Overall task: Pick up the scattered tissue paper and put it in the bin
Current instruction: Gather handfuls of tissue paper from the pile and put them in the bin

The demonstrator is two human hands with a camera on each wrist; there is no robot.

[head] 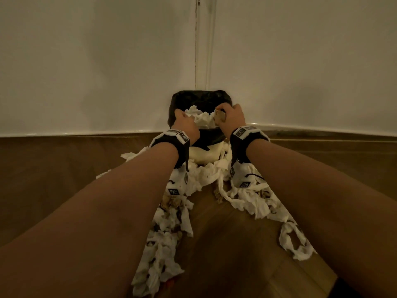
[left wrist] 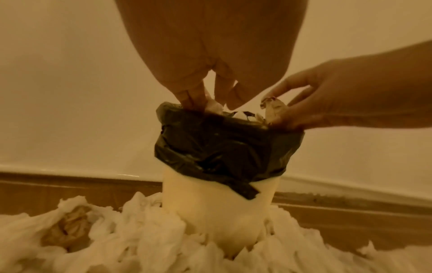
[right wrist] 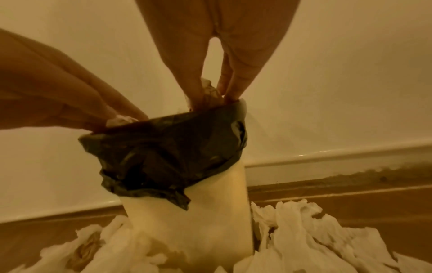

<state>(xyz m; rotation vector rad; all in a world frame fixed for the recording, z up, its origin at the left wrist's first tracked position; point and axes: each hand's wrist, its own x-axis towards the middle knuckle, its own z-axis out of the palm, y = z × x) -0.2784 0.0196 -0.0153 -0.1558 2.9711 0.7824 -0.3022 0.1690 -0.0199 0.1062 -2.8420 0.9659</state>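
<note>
dim warm yellowish light, soft shadows on wall, wrist views blurry, edges distorted.

Left hand (head: 186, 123) fingertips hidden — inside bin (head: 204, 154) liner.

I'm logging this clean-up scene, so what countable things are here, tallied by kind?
Bins: 1, a cream bin in the corner
Black liners: 1, the bin bag folded over its rim
Hands: 2, left hand and right hand, each holding tissue at the bin mouth
Floor tissue: too tangled to count
Total: 4
</note>
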